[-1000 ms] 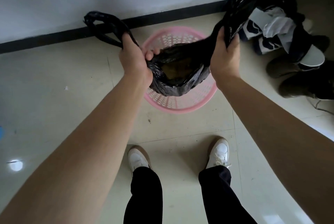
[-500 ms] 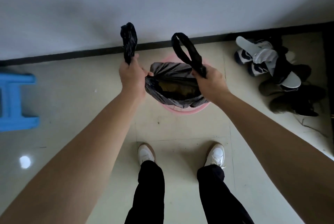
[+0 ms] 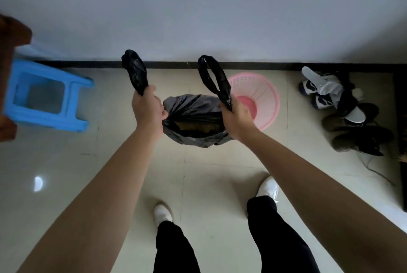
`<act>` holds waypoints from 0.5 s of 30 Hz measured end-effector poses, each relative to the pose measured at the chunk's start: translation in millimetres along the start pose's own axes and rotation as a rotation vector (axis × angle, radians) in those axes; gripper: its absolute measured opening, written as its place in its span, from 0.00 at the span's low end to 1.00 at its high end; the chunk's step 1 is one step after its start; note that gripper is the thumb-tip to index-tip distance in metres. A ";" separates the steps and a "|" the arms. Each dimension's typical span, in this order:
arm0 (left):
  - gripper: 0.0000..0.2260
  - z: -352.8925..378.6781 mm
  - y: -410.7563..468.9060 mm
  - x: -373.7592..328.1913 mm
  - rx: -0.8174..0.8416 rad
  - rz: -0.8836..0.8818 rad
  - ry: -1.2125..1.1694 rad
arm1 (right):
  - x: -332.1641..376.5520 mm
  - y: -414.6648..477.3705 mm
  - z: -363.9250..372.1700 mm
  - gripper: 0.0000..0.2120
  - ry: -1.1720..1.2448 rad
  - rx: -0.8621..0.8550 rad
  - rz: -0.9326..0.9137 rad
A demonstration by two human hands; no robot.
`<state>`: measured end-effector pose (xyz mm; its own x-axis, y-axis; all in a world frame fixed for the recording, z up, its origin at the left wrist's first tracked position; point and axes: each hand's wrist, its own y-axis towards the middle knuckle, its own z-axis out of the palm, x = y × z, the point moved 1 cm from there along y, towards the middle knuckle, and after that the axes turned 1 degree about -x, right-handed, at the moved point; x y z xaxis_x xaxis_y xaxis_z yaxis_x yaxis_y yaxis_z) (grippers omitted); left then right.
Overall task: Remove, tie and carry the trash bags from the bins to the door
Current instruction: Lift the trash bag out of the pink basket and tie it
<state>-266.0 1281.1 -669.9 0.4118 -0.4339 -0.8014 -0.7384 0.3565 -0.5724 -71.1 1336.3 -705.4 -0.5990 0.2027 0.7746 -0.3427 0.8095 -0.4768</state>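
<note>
The room is dim and evenly lit, with soft, faint shadows. A small white glare spot (image 3: 38, 183) shines on the glossy beige floor tiles (image 3: 55, 162), well left of the grips. Wide-angle bending curves the black skirting strip (image 3: 253, 65) and edges; the dark shoe pile (image 3: 352, 127) looks perhaps slightly soft.

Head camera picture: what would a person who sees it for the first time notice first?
First, the black trash bag in the middle, held above the floor, its two handles gripped by the left hand and the right hand. Next, the empty pink bin on the floor just right of the bag, by the wall. Then the blue stool at the far left.
</note>
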 end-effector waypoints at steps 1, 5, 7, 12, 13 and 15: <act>0.07 -15.3 9.6 8.6 0.026 -0.014 0.037 | -4.0 -4.5 14.7 0.11 -0.024 0.003 0.017; 0.06 -68.4 50.6 46.4 0.154 -0.077 0.168 | -20.0 -14.0 67.8 0.12 -0.079 -0.046 0.064; 0.02 -89.7 65.3 60.1 0.181 -0.124 0.110 | -24.9 -15.8 95.5 0.13 -0.052 -0.085 0.097; 0.07 -126.4 106.4 99.0 0.266 -0.015 0.056 | -42.5 -1.9 164.8 0.14 0.028 -0.109 0.156; 0.09 -131.5 117.0 111.7 0.261 0.004 0.052 | -51.5 5.7 178.1 0.13 0.035 -0.099 0.146; 0.10 -138.2 140.8 140.2 0.240 0.027 0.044 | -72.9 24.6 201.5 0.12 0.046 -0.082 0.131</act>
<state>-386.0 1156.1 -838.9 0.3663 -0.4553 -0.8115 -0.5987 0.5522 -0.5802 -181.6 1230.5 -857.3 -0.6003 0.3329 0.7272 -0.2023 0.8165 -0.5407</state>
